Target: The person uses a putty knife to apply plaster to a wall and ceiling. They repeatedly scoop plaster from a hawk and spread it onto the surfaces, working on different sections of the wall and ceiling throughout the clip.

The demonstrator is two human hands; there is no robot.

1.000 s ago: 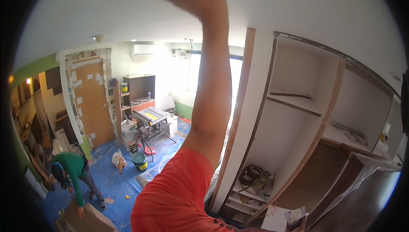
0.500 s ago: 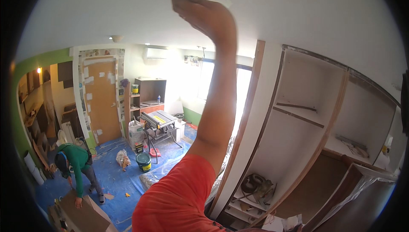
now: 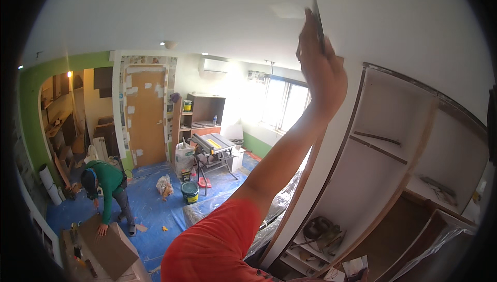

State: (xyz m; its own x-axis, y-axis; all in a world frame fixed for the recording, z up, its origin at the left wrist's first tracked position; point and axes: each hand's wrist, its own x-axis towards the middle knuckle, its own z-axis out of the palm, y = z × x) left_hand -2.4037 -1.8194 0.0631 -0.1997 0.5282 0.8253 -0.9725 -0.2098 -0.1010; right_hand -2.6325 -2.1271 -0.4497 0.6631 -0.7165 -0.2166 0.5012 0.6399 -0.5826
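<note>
Above you spreads the white ceiling (image 3: 207, 12), with a paler patch (image 3: 288, 10) near your raised hand. Blue sheeting (image 3: 152, 217) covers the floor. At your right stands an open cupboard (image 3: 370, 160) with shelves, and across the room is a brown door (image 3: 146, 113) dabbed with white. A co-worker (image 3: 107, 181) in a green top bends over at your left, one hand on a brown board (image 3: 116, 248). A table saw (image 3: 213, 143) stands beyond the dark green bucket (image 3: 190, 191). Your left arm (image 3: 279, 163), in a red sleeve, reaches up toward the ceiling. Your left hand (image 3: 322, 69) is closed around a thin flat blade (image 3: 318, 23), which points upward; you cannot tell whether it touches the ceiling. Your right hand cannot be made out, so its state is unclear.
</note>
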